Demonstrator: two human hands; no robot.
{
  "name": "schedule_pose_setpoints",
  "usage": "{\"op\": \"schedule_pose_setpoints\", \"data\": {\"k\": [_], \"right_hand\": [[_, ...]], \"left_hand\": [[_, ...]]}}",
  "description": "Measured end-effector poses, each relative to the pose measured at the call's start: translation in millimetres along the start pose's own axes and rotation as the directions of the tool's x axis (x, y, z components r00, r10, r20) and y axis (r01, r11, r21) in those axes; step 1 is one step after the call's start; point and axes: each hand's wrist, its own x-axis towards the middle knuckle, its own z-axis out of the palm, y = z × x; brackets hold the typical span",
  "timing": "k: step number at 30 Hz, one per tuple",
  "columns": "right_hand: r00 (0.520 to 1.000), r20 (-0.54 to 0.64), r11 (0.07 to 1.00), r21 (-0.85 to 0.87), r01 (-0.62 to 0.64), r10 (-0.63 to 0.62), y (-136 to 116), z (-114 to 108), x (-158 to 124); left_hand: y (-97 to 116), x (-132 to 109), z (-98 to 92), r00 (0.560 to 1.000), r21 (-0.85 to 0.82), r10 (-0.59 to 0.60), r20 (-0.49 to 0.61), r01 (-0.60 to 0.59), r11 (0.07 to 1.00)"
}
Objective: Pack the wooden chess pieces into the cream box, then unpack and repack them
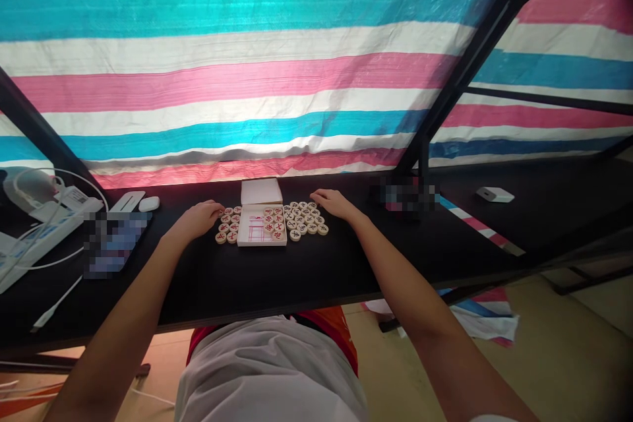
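Observation:
A shallow white box point(262, 235) lies open on the black table point(277, 277), with a few round wooden chess pieces in its right half and a red-lined paper in its left. The box's white lid point(261, 191) lies just behind it. Several pieces point(227, 224) sit loose left of the box and several more point(305, 216) to its right. My left hand point(198, 218) rests beside the left group, fingers curled, tips touching a piece. My right hand point(333, 202) lies flat at the far edge of the right group, fingers stretched out.
At the left stand a white power strip point(37, 234) with cables, a white mouse point(149, 204) and a blurred flat item point(113, 242). A small white box point(495, 194) lies on a second black table at the right. A striped tarp point(247, 79) hangs behind.

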Motion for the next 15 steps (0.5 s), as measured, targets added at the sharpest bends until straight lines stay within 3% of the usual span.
{"op": "schedule_pose_setpoints", "data": {"k": [15], "right_hand": [[1.0, 0.003, 1.0, -0.017, 0.003, -0.003, 4.1, 0.6, 1.6]], "left_hand": [[6.3, -2.3, -5.3, 0.999, 0.031, -0.036, 0.022, 0.036, 0.999]]}}
